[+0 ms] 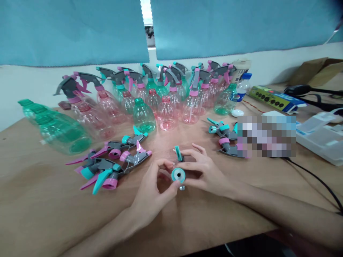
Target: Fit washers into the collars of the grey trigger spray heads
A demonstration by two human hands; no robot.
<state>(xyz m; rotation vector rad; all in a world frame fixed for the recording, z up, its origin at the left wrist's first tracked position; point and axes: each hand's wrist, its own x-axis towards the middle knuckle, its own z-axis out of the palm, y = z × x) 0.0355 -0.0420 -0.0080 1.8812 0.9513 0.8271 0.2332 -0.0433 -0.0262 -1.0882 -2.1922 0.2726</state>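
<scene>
**Teal spray head point(177, 171) held in two hands before crowded bottles**

At 12 o'clock from it, pink and green bottles point(153, 103) are massed; many are topped with grey spray heads, while a green bottle point(144, 116) at the front is left uncapped. Inside one capped pink bottle point(190, 111) a thin tube can be seen. More green bottles point(60, 128) are lined up at 10 o'clock. A blue-capped drink bottle point(242, 89) is placed between 1 and 2; its contents cannot be made out. Loose spray heads point(105, 165) are piled between 9 and 10.

The left hand point(150, 189) is curled, its thumb pressed to the collar's lower edge. The right hand point(205, 171) is half-curled, and the same spray head is gripped between its fingers and the left.
</scene>
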